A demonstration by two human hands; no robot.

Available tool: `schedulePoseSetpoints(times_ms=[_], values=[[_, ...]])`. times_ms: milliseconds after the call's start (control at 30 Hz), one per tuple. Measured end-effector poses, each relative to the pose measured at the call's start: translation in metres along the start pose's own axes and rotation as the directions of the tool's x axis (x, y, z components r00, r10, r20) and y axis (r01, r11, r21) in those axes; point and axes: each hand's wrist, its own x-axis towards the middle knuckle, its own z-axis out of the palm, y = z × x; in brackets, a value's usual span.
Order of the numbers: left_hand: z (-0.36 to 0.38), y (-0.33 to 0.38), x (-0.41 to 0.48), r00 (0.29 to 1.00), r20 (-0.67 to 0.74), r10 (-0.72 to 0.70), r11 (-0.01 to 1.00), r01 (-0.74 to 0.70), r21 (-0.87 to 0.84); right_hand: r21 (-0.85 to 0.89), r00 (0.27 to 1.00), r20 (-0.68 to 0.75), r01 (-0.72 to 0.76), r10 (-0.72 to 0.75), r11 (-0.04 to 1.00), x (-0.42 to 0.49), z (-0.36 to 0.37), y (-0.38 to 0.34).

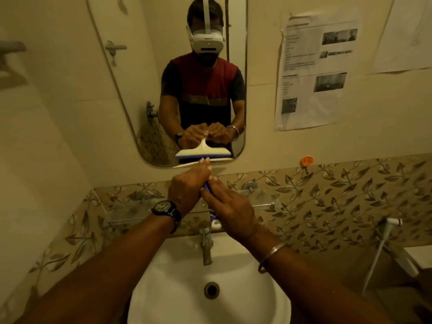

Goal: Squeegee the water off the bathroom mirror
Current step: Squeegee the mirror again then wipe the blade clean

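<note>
2 hands together: left hand and right hand both grip the squeegee handle. Blade lies against the mirror, at its bottom edge.

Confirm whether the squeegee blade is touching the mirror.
Touching. In the head view the squeegee blade meets its own reflection with no gap, low on the mirror.
</note>
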Motion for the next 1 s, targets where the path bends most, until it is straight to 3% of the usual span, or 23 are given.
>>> schedulePoseSetpoints(times_ms=[133,233,367,533,733,1000], values=[[-0.030,-0.018,-0.003,0.976,-0.198,-0.093,0.990,0.112,0.082,0.007,0.990,-0.031,0.136,-0.136,0.991,0.039,0.005,-0.011],[-0.046,-0.032,-0.016,0.946,-0.263,-0.190,0.962,0.233,0.140,0.021,0.970,0.024,0.243,-0.244,0.970,0.062,0.013,-0.021],[-0.057,-0.046,-0.035,0.912,-0.301,-0.279,0.916,0.347,0.202,0.010,0.921,0.096,0.377,-0.376,0.926,0.083,0.025,-0.033],[-0.053,-0.049,-0.044,0.877,-0.296,-0.378,0.872,0.445,0.204,-0.005,0.887,0.132,0.448,-0.443,0.894,0.088,0.036,-0.036],[-0.030,-0.053,-0.044,0.851,-0.278,-0.446,0.846,0.502,0.180,-0.038,0.848,0.167,0.516,-0.504,0.856,0.079,0.042,-0.019],[0.017,-0.034,-0.041,0.844,-0.320,-0.431,0.855,0.495,0.153,-0.015,0.811,0.270,0.542,-0.519,0.840,0.051,0.020,0.022]])
